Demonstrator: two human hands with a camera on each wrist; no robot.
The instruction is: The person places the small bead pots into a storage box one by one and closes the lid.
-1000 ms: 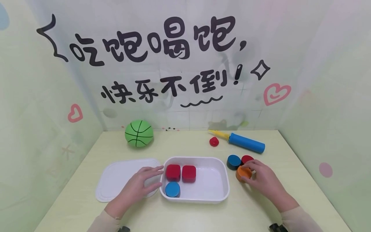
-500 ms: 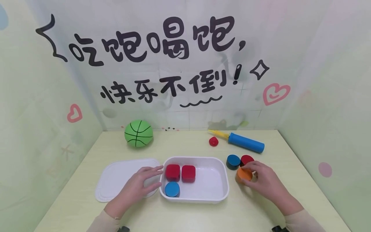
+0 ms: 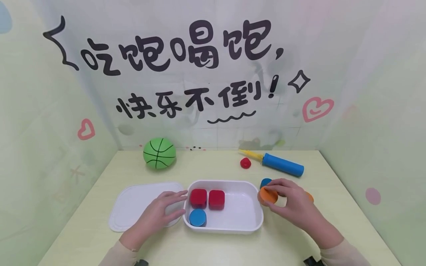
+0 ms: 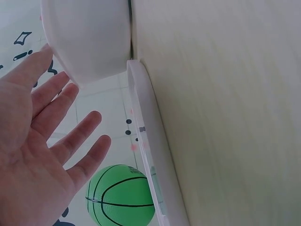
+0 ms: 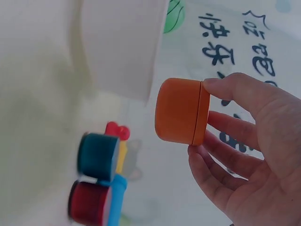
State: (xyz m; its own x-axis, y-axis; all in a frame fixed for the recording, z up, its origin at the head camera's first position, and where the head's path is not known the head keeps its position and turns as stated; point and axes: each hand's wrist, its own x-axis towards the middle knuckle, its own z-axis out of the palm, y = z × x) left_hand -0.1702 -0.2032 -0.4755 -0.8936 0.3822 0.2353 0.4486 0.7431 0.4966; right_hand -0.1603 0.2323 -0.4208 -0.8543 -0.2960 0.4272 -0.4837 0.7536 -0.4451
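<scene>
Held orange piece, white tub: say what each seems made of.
Orange piece: probably plastic, matte; its smooth, evenly coloured wall shows a clean seam, though painted wood can't be ruled out. White tub: likely moulded plastic, with a soft sheen inside and rounded corners.

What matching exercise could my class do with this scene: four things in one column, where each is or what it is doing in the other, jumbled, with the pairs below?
Column one
1. green ball
2. right hand
3. red square blocks
4. blue pump

Column two
A. inside the white box
B. back right of the table
C. back left of the table
D. holding an orange block

Pairs: 1-C, 2-D, 3-A, 4-B
</scene>
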